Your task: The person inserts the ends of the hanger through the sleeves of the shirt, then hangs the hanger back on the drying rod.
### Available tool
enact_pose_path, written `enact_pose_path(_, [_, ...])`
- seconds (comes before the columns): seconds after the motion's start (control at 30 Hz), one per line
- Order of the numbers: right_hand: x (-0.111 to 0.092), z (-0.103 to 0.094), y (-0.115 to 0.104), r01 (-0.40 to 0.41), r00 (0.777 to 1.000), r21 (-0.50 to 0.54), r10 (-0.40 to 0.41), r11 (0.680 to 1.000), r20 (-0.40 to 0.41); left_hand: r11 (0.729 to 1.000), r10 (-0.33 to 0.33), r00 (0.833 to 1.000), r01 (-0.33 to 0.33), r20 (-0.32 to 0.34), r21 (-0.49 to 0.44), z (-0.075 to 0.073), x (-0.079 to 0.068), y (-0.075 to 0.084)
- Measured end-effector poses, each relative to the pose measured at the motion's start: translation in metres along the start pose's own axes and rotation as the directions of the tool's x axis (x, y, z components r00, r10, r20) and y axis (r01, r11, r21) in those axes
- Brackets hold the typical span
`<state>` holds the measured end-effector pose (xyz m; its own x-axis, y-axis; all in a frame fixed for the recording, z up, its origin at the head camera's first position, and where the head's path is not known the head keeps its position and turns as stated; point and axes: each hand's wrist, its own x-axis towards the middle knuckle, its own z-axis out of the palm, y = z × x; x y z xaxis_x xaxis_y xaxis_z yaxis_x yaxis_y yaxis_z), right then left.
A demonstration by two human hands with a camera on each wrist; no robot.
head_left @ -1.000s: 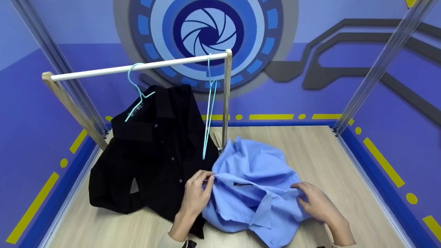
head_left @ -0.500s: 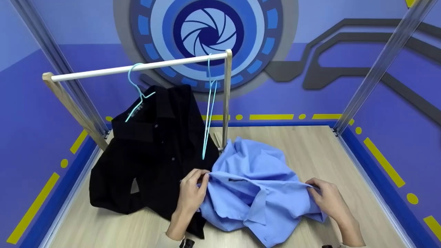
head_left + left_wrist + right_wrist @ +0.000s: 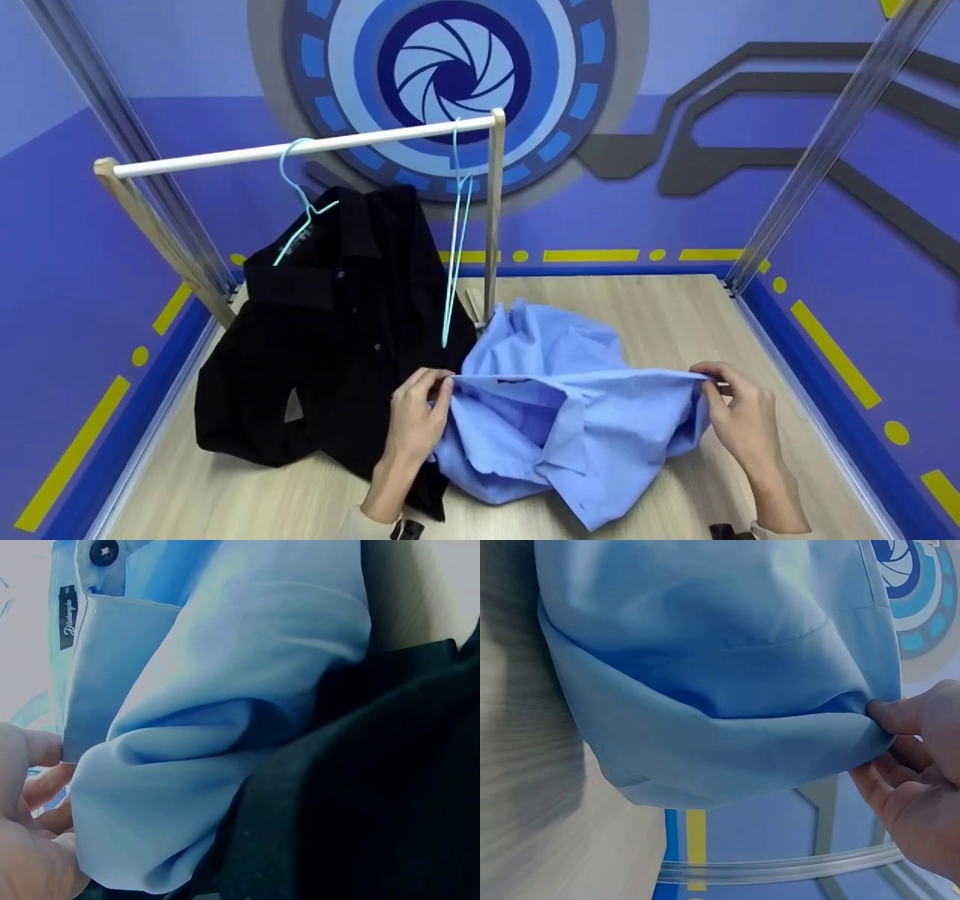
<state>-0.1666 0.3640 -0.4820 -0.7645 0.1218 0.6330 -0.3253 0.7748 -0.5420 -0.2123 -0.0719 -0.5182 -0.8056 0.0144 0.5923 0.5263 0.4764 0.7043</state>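
A light blue shirt [image 3: 622, 420] is stretched between my two hands, its upper edge almost straight. My left hand [image 3: 418, 412] pinches it at the left end, beside the black shirt. At the right end my right hand [image 3: 742, 412] grips it between thumb and fingers. In the left wrist view the collar shows a dark label [image 3: 67, 616] and a dark button [image 3: 103, 552]. The right wrist view shows cloth folding down from the pinching fingertips [image 3: 889, 714]. The lower body of the shirt lies bunched on the wooden tabletop [image 3: 667, 315].
A black shirt [image 3: 352, 315] hangs on a light blue hanger [image 3: 289, 169] from the rack's white rail [image 3: 225, 155], its lower part resting on the tabletop. A second light blue hanger [image 3: 454, 262] hangs bare near the rack's right wooden post [image 3: 492, 210]. Blue-purple walls enclose the table.
My right hand has moved right and up, pulling the blue shirt's edge taut. My left hand has shifted slightly left with its end of the shirt.
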Motion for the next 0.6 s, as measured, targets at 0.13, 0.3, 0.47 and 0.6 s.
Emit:
enact_pose_path(0.13, [0.000,0.002,0.002,-0.008,0.999,-0.005,0.008,1.000,0.043,1.000,0.005,1.000,-0.005,-0.003,0.000,0.001,0.000,0.001])
enact_pose_path(0.3, [-0.008,0.013,0.007,0.002,0.980,-0.027,0.003,1.000,0.199,1.000,0.016,1.000,-0.016,-0.007,0.008,0.002,-0.001,0.002])
enact_pose_path(0.47, [-0.018,0.024,0.006,0.057,0.939,-0.020,-0.047,0.998,0.341,1.000,0.010,1.000,-0.010,-0.012,0.014,0.004,-0.001,0.002])
enact_pose_path(0.6, [-0.022,0.032,-0.001,0.116,0.920,0.034,-0.121,0.993,0.373,1.000,0.012,1.000,-0.011,-0.011,0.013,0.006,-0.001,0.003])
